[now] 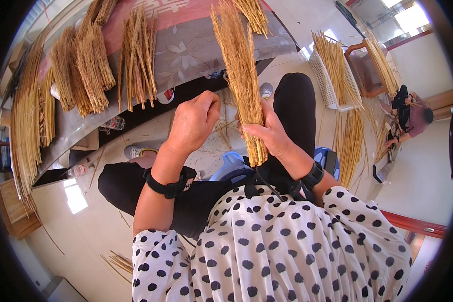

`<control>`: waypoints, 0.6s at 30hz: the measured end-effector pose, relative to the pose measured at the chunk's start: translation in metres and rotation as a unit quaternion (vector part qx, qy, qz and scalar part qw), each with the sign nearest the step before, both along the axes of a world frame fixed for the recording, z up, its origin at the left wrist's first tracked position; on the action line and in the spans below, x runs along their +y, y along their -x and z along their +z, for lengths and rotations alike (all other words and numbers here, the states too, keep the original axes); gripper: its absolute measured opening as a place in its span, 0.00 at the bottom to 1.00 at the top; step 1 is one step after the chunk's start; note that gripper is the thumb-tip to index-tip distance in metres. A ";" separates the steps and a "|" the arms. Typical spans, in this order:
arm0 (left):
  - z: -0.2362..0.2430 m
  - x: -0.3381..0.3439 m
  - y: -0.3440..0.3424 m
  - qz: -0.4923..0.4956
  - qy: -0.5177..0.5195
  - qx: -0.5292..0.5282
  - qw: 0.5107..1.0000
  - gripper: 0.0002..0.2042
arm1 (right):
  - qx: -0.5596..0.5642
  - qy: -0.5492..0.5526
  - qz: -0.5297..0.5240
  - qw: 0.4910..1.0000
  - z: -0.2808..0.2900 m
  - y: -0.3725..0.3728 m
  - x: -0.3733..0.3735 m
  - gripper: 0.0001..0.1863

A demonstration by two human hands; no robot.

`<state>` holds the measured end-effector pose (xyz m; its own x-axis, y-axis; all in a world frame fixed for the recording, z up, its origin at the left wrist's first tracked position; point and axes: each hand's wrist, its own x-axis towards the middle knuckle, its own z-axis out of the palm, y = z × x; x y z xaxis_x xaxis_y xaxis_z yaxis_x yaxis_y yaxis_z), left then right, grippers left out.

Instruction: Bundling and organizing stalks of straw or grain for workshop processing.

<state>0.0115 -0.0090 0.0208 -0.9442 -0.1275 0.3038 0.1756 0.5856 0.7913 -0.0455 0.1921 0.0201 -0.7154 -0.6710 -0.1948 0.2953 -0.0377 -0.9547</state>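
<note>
My right hand (264, 126) grips the lower part of an upright bundle of dry, feathery straw stalks (236, 60) in front of me, thumb across the stems near their cut ends. Left of that bundle, my left hand (195, 121) is closed with its fingers curled toward the bundle; what it holds, if anything, I cannot make out. Several shorter bundles (90, 65) lie on the covered table (181, 48) beyond my hands, along with another group of stalks (136, 60) and long pale stalks (27, 121) at its left end.
A white plastic basket (319, 80) of stalks stands at the right, beside a wooden chair (360, 73) with more stalks. Loose straw (350, 146) lies on the tiled floor. Another person (412, 116) bends among straw at the far right. My legs rest below the table edge.
</note>
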 end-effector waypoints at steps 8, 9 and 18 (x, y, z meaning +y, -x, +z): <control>0.001 0.008 0.002 -0.021 -0.051 0.114 0.992 0.07 | 0.093 -0.044 -0.004 0.995 0.002 0.002 -0.005 0.36; 0.003 0.010 0.001 -0.034 -0.044 0.140 0.989 0.09 | 0.093 -0.044 -0.004 0.995 0.001 0.002 -0.006 0.36; -0.009 0.016 0.001 -0.057 0.076 0.212 0.973 0.13 | 0.107 -0.071 0.003 0.992 0.001 0.000 -0.010 0.34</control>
<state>0.0110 0.0075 0.0119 -0.7358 0.0478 0.6755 0.5381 0.6469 0.5403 -0.0453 0.1820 0.0213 -0.7465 -0.6522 -0.1318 0.0851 0.1030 -0.9910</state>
